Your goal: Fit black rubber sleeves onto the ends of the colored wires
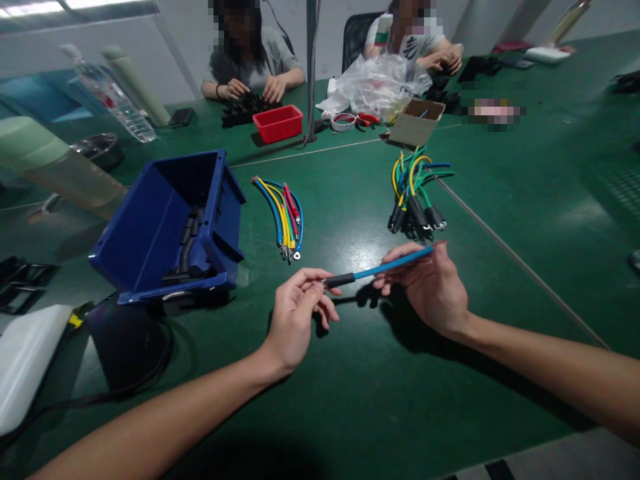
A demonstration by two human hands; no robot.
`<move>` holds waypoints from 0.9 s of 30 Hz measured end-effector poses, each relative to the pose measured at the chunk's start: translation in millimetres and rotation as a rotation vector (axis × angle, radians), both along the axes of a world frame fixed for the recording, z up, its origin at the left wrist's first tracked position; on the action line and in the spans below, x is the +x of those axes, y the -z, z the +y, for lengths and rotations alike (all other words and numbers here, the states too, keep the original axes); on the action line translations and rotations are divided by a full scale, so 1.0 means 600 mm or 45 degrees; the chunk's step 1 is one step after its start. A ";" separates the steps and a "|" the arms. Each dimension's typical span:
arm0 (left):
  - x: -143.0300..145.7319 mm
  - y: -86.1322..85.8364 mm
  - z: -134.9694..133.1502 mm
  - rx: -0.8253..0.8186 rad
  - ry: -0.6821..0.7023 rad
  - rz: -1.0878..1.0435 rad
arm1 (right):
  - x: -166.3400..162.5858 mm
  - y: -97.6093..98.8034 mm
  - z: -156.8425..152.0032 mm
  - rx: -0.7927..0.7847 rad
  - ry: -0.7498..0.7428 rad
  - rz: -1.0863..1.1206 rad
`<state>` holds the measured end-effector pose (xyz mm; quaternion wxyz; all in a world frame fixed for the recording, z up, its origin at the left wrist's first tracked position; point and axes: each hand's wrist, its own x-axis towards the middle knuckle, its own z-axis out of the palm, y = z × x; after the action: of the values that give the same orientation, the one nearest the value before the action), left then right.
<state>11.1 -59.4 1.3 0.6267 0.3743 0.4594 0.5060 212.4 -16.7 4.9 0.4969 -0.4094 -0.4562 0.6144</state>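
Note:
Between my two hands a blue wire (pixel 393 265) is held above the table, with a black sleeve (pixel 341 281) over its left end. My left hand (pixel 299 313) pinches that sleeved end between thumb and fingers. At the other end, my right hand (pixel 434 293) has its thumb on the bare copper tip, the fingers behind the wire. Beyond my left hand lies a row of blue, yellow, green and red wires (pixel 284 217) with metal lugs. Past my right hand sits a bundle of wires (pixel 413 190) with black sleeves near their lugs.
To the left a blue bin (pixel 145 217) holds black tube pieces (pixel 189 247). A tilted-looking bottle (pixel 107 93) and a white device (pixel 30 367) are farther left. Across the table two people work near a red tray (pixel 278 125), a metal pole (pixel 311 73) and a cardboard box (pixel 416 124).

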 end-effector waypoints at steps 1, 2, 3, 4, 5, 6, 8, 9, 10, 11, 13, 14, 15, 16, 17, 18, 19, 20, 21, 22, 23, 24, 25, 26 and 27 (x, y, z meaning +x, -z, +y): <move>0.000 0.000 0.000 0.000 -0.001 -0.001 | 0.000 0.000 -0.001 0.006 -0.001 -0.004; 0.000 0.000 0.000 -0.001 -0.003 -0.001 | 0.000 0.000 -0.001 0.008 -0.001 -0.011; 0.000 0.000 0.000 -0.003 -0.005 -0.001 | 0.000 0.001 -0.001 0.008 0.001 -0.018; 0.000 0.000 0.000 -0.007 -0.008 0.000 | 0.000 0.001 -0.001 0.008 0.003 -0.023; 0.000 -0.001 0.000 -0.010 -0.010 0.002 | 0.000 0.002 0.000 0.011 0.007 -0.023; 0.001 -0.001 0.000 -0.013 -0.013 0.003 | 0.000 0.003 0.001 0.017 0.010 -0.021; 0.001 0.000 0.000 -0.015 -0.017 0.003 | -0.001 0.003 0.003 0.028 0.015 -0.018; 0.000 0.000 0.000 -0.014 -0.016 0.003 | -0.001 0.003 0.004 0.028 0.017 -0.019; 0.000 0.001 0.000 -0.012 -0.014 0.002 | -0.001 0.003 0.005 0.027 0.018 -0.020; 0.000 0.001 0.000 -0.010 -0.011 0.001 | -0.001 0.003 0.006 0.025 0.020 -0.020; 0.000 0.001 0.000 -0.005 -0.008 -0.001 | -0.001 0.003 0.009 0.023 0.021 -0.010; 0.000 0.001 0.000 -0.003 -0.009 -0.001 | -0.001 0.003 0.010 0.023 0.020 0.003; 0.000 0.001 0.000 -0.002 -0.010 -0.001 | -0.001 0.003 0.011 0.023 0.017 0.023; 0.000 0.001 0.000 0.000 -0.010 0.000 | 0.000 0.004 0.012 0.020 0.012 0.043; 0.000 0.001 0.000 0.001 -0.011 0.001 | 0.000 0.004 0.013 0.013 0.009 0.060; 0.001 0.000 0.000 0.002 -0.014 0.001 | 0.000 0.005 0.014 0.007 0.009 0.071; 0.001 0.000 0.000 0.002 -0.015 -0.001 | 0.000 0.006 0.014 -0.001 0.009 0.075; 0.001 0.000 0.000 0.003 -0.016 -0.004 | 0.001 0.007 0.015 -0.006 0.010 0.073; 0.001 0.000 0.000 0.004 -0.016 -0.007 | 0.001 0.008 0.015 -0.009 0.011 0.069; 0.001 0.000 0.000 0.007 -0.015 -0.009 | 0.001 0.009 0.015 -0.009 0.010 0.066; 0.001 0.000 0.000 0.011 -0.013 -0.010 | 0.001 0.009 0.015 -0.008 0.006 0.067; 0.001 0.000 0.000 0.016 -0.011 -0.010 | 0.001 0.010 0.015 -0.007 0.000 0.071; 0.001 0.001 0.000 0.022 -0.009 -0.009 | 0.001 0.010 0.015 -0.007 -0.006 0.082; 0.001 0.001 0.000 0.028 -0.006 -0.008 | 0.001 0.011 0.015 -0.006 -0.012 0.096; 0.002 0.001 0.001 0.034 0.000 -0.006 | 0.001 0.011 0.015 -0.006 -0.015 0.113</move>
<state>12.1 -59.1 0.5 0.6227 0.3816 0.4511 0.5130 213.2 -7.7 -1.6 0.5119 -0.3803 -0.4346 0.6360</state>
